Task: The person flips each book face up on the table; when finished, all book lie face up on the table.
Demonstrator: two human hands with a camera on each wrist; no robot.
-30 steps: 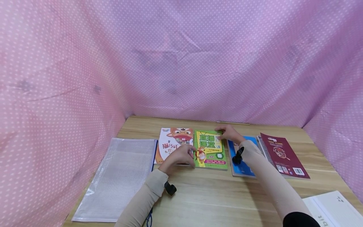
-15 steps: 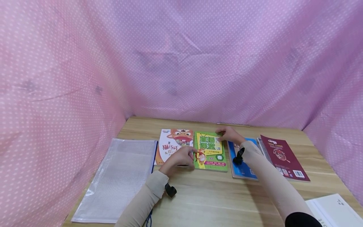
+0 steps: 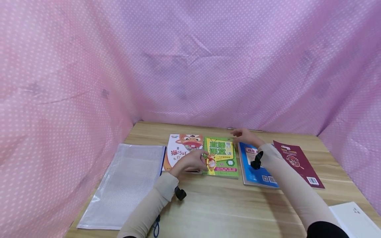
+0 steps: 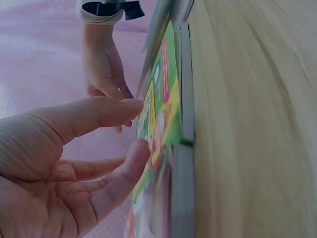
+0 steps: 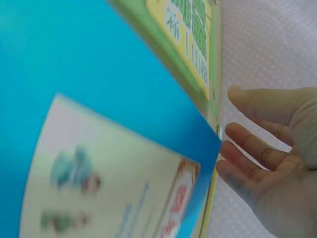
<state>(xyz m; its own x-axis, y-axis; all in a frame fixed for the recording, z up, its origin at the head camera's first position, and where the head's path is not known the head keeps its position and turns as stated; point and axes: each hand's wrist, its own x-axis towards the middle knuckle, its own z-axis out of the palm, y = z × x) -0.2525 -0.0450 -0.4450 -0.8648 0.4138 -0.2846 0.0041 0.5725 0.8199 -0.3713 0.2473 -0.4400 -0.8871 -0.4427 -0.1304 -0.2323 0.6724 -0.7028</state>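
Observation:
A green book (image 3: 221, 167) with a yellow title panel lies face up on the table beside a white-and-orange picture book (image 3: 175, 148). My left hand (image 3: 191, 161) hovers over the seam between them, thumb and fingers parted. In the left wrist view, the fingertips of my left hand (image 4: 64, 163) stand just off the green book's cover (image 4: 158, 94), with nothing between them. Beyond the green book's top right corner, my right hand (image 3: 247, 137) is raised with loosely bent fingers. The right wrist view shows my right hand (image 5: 277, 163) empty, beside a blue book (image 5: 109, 64).
Right of the green book lies the blue book (image 3: 253, 177), then a maroon book (image 3: 297, 162). A translucent mesh zip pouch (image 3: 125, 185) lies at the left. A white notebook (image 3: 354, 215) sits front right. A thin pencil-like stick (image 3: 253, 131) rests along the back edge.
My right hand has let go of the green book's top right corner and moved right, uncovering that corner. My left thumb and fingers have spread apart and lifted slightly. The green book stays put.

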